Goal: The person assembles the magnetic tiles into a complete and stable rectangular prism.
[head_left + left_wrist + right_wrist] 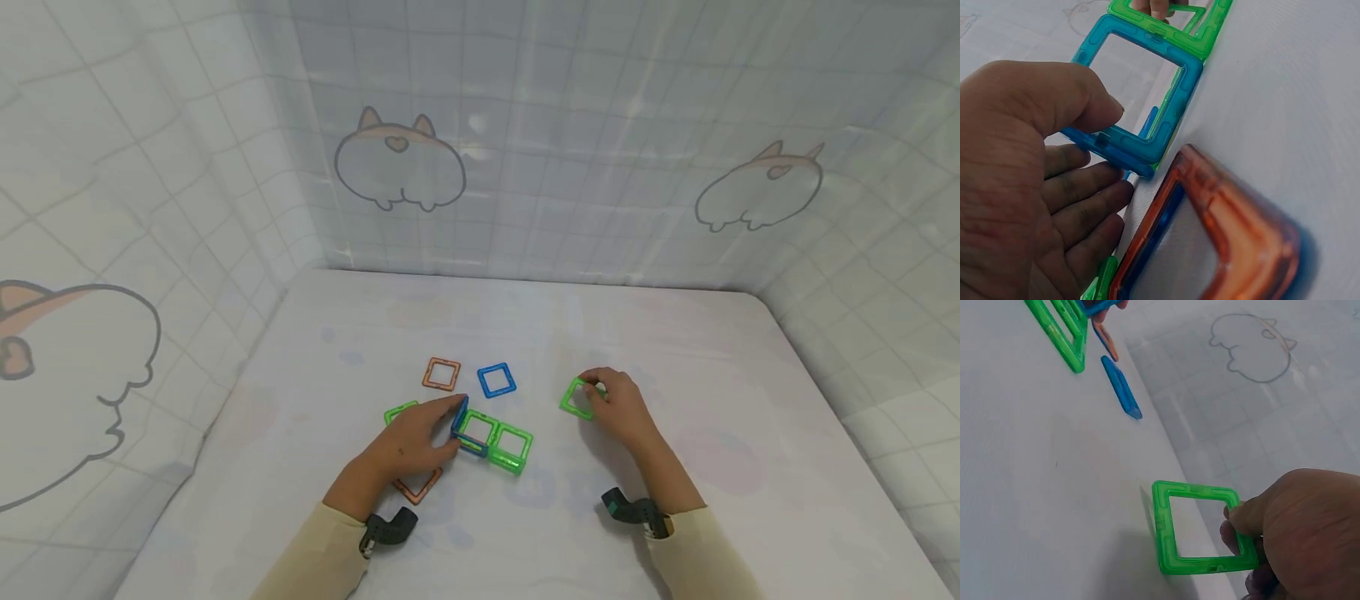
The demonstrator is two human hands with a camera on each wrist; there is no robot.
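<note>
My left hand pinches two upright blue square magnetic tiles where they meet at a corner. Its thumb lies on the front one, while the other fingers reach round the side one. These tiles stand on the edges of a flat green tile, joined to another green tile with a green piece along its near edge. Away to the right, my right hand holds a single green square tile by one side between thumb and fingers. That tile is tilted, close over the table.
Behind the joined tiles lie an orange square tile and a blue one. Another orange tile and a green tile are partly hidden by my left hand. Tile-patterned curtains surround the white table.
</note>
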